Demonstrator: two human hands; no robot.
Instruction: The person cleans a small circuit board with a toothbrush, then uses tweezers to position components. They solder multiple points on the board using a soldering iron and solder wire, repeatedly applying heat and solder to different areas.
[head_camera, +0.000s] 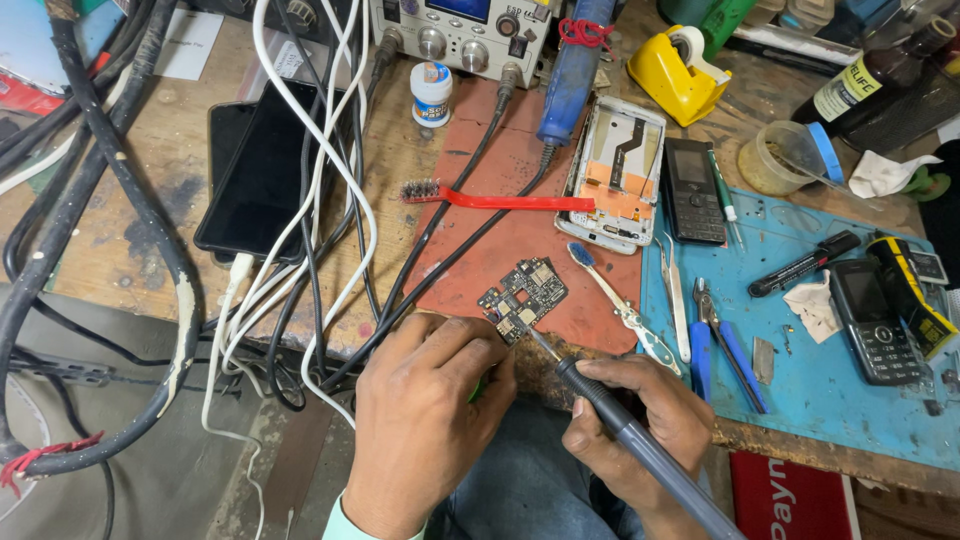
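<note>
A small black circuit board (523, 298) lies on a reddish-brown mat (500, 200) at the bench's front edge. My right hand (640, 430) grips a grey soldering iron (640, 445); its thin tip touches the board's lower right corner. My left hand (425, 420) rests at the mat's front edge with its fingers curled against the board's lower left side; something green shows under the fingers, too hidden to name.
An opened phone frame (615, 170), red-handled brush (500, 198) and toothbrush (620, 305) lie on the mat. A blue mat (830, 380) holds tweezers, pliers and two keypad phones. A smartphone (262, 170) under tangled cables sits left. A bench power supply (465, 35) stands behind.
</note>
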